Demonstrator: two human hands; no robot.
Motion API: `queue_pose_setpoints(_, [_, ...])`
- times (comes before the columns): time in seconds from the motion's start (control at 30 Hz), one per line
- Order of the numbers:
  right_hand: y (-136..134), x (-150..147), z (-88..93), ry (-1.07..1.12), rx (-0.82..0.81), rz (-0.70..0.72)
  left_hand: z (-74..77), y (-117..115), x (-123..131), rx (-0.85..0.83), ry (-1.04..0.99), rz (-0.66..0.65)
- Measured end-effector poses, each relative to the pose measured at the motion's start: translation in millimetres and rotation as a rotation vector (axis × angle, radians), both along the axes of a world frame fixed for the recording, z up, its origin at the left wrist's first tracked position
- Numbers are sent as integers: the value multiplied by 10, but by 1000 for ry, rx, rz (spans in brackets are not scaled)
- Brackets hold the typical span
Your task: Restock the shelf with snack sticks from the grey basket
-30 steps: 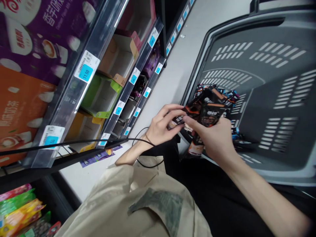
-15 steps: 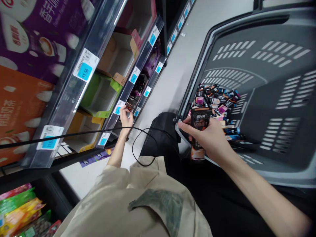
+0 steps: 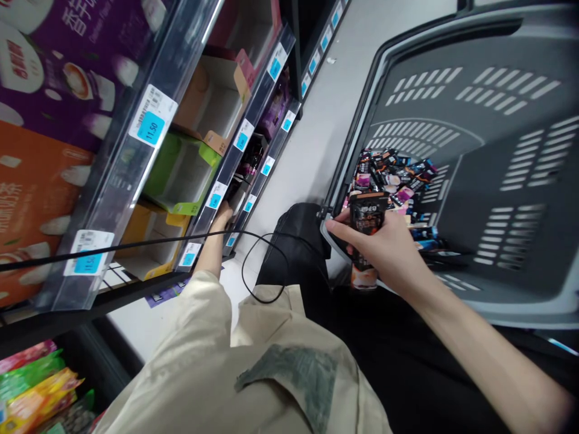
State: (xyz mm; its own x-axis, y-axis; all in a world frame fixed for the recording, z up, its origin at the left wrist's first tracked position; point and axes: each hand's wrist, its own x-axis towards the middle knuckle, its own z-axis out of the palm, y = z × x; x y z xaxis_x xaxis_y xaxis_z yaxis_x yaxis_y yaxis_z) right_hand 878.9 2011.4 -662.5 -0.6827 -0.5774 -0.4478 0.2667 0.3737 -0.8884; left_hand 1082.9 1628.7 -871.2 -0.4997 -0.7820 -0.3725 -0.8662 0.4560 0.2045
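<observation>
My right hand is closed round a small stack of dark snack packets with orange tops, held at the rim of a grey shopping basket. Several more small packets lie piled inside the basket. My left hand reaches into a low shelf slot behind the price strip; its fingers are hidden inside the shelf among dark packets.
Shelves on the left carry blue price tags, green, orange and brown cardboard display trays, and large purple and orange boxes. A black cable loops over my left arm. Pale floor runs between shelf and basket.
My left hand left the packets held in my right hand, moved to the low shelf and has now pushed deeper into it. The right hand keeps its stack at the basket rim.
</observation>
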Motion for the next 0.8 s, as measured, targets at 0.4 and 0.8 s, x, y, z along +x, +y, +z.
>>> queue_pose_setpoints(0.4, [-51,-62,-31,-419,-157,-323,299,278,-280,-17,119,-73])
queue_pose_setpoints(0.8, [-132,-239,-237,-425,-318,-422,1235,1911,-955,10,1264,-565])
